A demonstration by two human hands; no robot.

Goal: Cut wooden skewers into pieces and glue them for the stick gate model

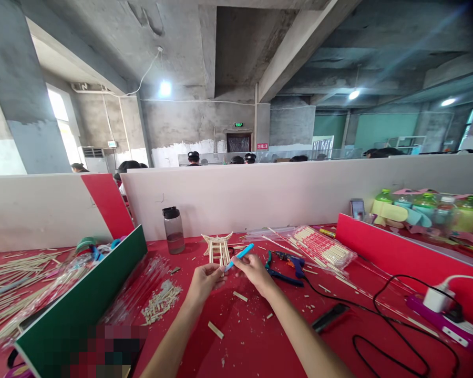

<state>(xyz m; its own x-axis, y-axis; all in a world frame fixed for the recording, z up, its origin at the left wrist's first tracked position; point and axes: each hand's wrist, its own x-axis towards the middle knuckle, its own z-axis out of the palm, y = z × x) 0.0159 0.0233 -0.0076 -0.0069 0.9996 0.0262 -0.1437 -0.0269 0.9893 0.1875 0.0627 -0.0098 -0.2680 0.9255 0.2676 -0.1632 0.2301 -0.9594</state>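
My right hand (251, 270) is closed around a slim, bright blue, pen-like tool (243, 252), which slants down to the left. At its lower end my left hand (205, 281) is closed in a pinch; whatever lies between those fingertips is too small to make out. Just behind both hands stands a small frame built of pale wooden sticks (218, 245), its lower part partly hidden by the fingers. Short cut stick pieces (240, 296) lie on the red tabletop (248, 346) beneath the hands.
A water bottle (174, 231) stands behind on the left, near a pile of stick offcuts (161, 304). To the right lie pliers (286, 277), a blue glue gun (298, 265), bagged sticks (323, 247), a black cutter-like object (331, 317) and a looping black cable (374, 310). Low partitions (86, 294) flank the workspace.
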